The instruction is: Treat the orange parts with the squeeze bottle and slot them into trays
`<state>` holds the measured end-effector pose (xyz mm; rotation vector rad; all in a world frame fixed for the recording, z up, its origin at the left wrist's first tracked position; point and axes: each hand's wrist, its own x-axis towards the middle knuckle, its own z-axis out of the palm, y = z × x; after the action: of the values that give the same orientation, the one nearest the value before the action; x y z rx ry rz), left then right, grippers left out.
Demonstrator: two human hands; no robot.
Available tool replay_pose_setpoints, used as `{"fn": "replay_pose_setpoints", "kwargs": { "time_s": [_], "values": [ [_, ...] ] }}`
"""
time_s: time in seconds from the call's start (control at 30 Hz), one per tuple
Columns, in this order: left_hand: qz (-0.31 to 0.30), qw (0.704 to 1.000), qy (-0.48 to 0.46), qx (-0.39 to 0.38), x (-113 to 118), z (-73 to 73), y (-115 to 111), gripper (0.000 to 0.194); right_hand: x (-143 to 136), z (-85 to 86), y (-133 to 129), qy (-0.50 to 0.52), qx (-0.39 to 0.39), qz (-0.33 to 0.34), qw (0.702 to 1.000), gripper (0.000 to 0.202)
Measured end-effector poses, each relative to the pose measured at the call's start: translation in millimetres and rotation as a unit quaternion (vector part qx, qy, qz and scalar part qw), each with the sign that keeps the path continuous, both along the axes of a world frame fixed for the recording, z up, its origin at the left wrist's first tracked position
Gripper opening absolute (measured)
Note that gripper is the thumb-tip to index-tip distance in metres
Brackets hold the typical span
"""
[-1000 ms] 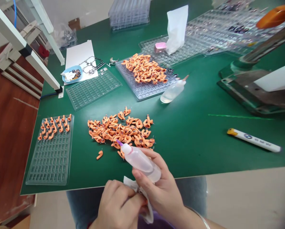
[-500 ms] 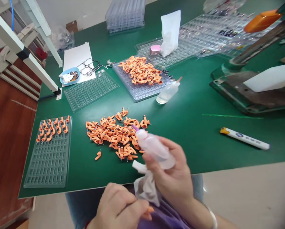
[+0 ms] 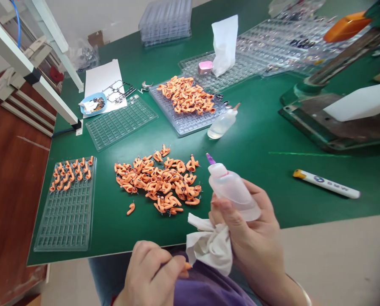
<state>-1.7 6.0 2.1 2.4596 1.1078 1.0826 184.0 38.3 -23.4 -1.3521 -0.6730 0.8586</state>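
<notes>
My right hand [image 3: 251,229] is wrapped round a clear squeeze bottle [image 3: 232,191] with a purple tip, tilted up to the left. A crumpled white cloth [image 3: 210,246] hangs from the same hand. Low in the view, my left hand [image 3: 153,270] pinches a small orange piece [image 3: 187,266], mostly hidden by the fingers. Beyond the hands lies a loose pile of curved orange pieces [image 3: 154,178], with one piece [image 3: 130,208] apart from it. At the left, a clear compartment tray [image 3: 64,216] holds rows of similar pieces at its far end.
Farther back, more orange pieces [image 3: 190,95] lie on stacked trays [image 3: 183,125], beside a second bottle [image 3: 221,124]. A white marker [image 3: 326,183] and a heavy metal stand [image 3: 320,119] are at the right. A flat tray [image 3: 121,123] and blue dish [image 3: 94,104] sit back left.
My right hand has moved right with the bottle and cloth, away from the pile. My left hand has shifted slightly left, still pinching the orange piece.
</notes>
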Motion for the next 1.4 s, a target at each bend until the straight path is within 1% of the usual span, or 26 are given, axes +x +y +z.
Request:
{"fn": "replay_pose_setpoints", "kwargs": {
  "time_s": [0.13, 0.3, 0.37, 0.43, 0.53, 0.63, 0.7, 0.73, 0.8, 0.87, 0.9, 0.97, 1.07, 1.2, 1.4],
  "values": [
    [-0.005, 1.0, -0.004, -0.003, 1, 1.3, 0, 0.014, -9, 1.9, -3, -0.012, 0.018, 0.027, 0.999, 0.04],
    [-0.021, 1.0, -0.008, -0.011, 7, 3.4, 0, 0.017, -33, 10.9, -8, -0.077, 0.095, 0.077, 0.989, 0.034],
    [-0.031, 0.999, -0.011, -0.014, 9, 2.7, 0, 0.018, -41, 12.4, -12, -0.086, 0.118, 0.094, 0.985, 0.038],
    [-0.041, 0.999, -0.017, -0.017, 10, 1.0, 0, 0.019, -46, 11.7, -17, -0.096, 0.127, 0.107, 0.981, 0.046],
    [-0.061, 0.997, -0.031, -0.028, 12, -2.0, -1, 0.023, -47, 8.7, -26, -0.104, 0.134, 0.134, 0.976, 0.057],
    [-0.073, 0.996, -0.046, -0.039, 14, -4.4, -2, 0.031, -45, 7.3, -32, -0.107, 0.137, 0.154, 0.973, 0.062],
    [-0.067, 0.995, -0.061, -0.032, 15, -5.1, -1, 0.032, -45, 7.7, -31, -0.113, 0.141, 0.143, 0.973, 0.062],
    [-0.061, 0.996, -0.062, -0.032, 15, -5.0, -1, 0.031, -46, 8.2, -29, -0.097, 0.136, 0.13, 0.977, 0.058],
    [-0.051, 0.996, -0.052, -0.043, 15, -3.6, 0, 0.025, -45, 9.3, -22, -0.026, 0.105, 0.103, 0.989, 0.043],
    [-0.043, 0.997, -0.044, -0.047, 13, -1.2, 1, 0.015, -42, 10.3, -12, 0.052, 0.059, 0.081, 0.994, 0.031],
    [-0.037, 0.997, -0.045, -0.048, 12, 0.1, 2, 0.011, -39, 10.8, -7, 0.082, 0.038, 0.072, 0.993, 0.03],
    [-0.022, 0.997, -0.056, -0.041, 10, 2.1, 3, 0.009, -30, 12.1, 2, 0.13, 0.013, 0.053, 0.99, 0.032],
    [-0.006, 0.998, -0.06, -0.034, 8, 2.7, 3, 0.012, -17, 14.5, 9, 0.189, 0.005, 0.015, 0.982, 0.039],
    [-0.001, 0.998, -0.051, -0.02, 7, 0.5, 3, 0.016, -7, 15.0, 9, 0.177, 0.018, 0.005, 0.984, 0.041],
    [-0.003, 0.999, -0.04, -0.013, 5, 0.2, 2, 0.019, -10, 8.3, 2, 0.152, 0.017, 0.005, 0.988, 0.046]
  ]
}}
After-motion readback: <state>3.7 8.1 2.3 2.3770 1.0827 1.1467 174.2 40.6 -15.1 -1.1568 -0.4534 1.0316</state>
